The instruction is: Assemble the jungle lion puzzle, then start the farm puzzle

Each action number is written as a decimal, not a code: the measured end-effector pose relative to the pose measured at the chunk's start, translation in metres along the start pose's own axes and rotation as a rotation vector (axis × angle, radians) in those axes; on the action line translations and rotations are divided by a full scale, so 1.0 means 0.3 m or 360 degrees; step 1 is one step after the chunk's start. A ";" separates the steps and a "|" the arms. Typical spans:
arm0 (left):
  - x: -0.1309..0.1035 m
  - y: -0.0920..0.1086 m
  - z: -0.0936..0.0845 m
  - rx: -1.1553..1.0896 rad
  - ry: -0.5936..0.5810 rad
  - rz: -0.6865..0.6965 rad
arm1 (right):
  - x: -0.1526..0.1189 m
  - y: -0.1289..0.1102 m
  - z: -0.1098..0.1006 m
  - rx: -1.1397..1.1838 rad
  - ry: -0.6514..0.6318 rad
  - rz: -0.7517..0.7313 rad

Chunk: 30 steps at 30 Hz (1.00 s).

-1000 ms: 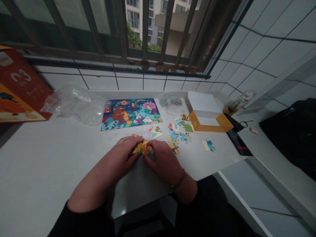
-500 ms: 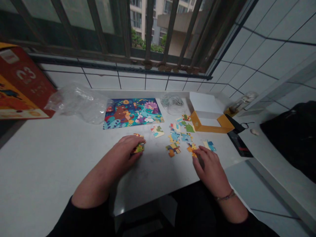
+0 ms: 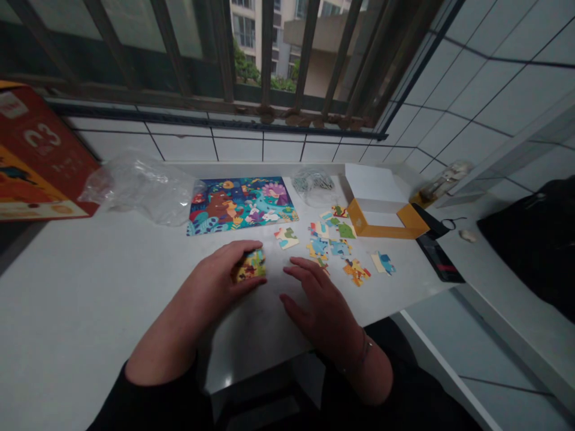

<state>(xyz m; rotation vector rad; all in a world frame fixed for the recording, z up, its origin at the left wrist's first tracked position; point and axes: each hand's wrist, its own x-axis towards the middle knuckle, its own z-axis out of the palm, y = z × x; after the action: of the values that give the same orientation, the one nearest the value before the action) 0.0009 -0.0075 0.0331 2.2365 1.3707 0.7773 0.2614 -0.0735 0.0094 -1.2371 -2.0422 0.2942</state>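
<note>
My left hand (image 3: 224, 272) is wrapped around a small stack of jigsaw puzzle pieces (image 3: 251, 265), gripping it between thumb and fingers just above the white tabletop. To its right, my right hand (image 3: 314, 299) has its fingers apart and holds nothing; it partly covers a brown and yellow puzzle piece (image 3: 322, 264). An orange puzzle piece (image 3: 357, 272) lies to the right of that hand, with a blue and cream piece (image 3: 383, 263) beyond it. Several more pieces, among them a light blue one (image 3: 318, 247) and a green one (image 3: 345, 230), form a loose cluster behind.
A colourful animal picture (image 3: 242, 203) lies flat at the back, beside a clear plastic bag (image 3: 139, 188). An open yellow and white box (image 3: 386, 230) stands back right, near a dark phone (image 3: 440, 258). A big red box (image 3: 49, 149) is far left.
My right hand has left the orange piece and moved left, towards my left hand. The orange piece stays on the table. My left hand has turned slightly, showing more of the stack.
</note>
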 end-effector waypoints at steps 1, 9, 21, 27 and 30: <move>-0.002 0.008 -0.002 -0.0046 -0.0023 0.0022 | 0.016 -0.015 0.003 0.0041 0.0004 -0.0023; -0.024 0.116 0.041 -0.0519 -0.0567 0.0016 | -0.080 0.039 -0.034 0.0255 0.0004 -0.0172; -0.010 0.102 0.136 -0.0267 -0.0686 0.0015 | -0.245 0.129 -0.176 -0.0236 0.0225 -0.0194; 0.020 0.126 0.250 0.0095 -0.0564 0.0225 | -0.287 0.215 -0.244 -0.0398 -0.0046 -0.0098; 0.039 0.134 0.248 0.0282 -0.0512 0.0261 | -0.281 0.219 -0.236 -0.0395 -0.0215 -0.0054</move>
<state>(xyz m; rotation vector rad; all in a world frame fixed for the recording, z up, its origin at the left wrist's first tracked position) 0.0801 -0.0183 0.0032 2.5021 1.1509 0.3333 0.3776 -0.1224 -0.0133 -1.3605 -2.2666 0.1126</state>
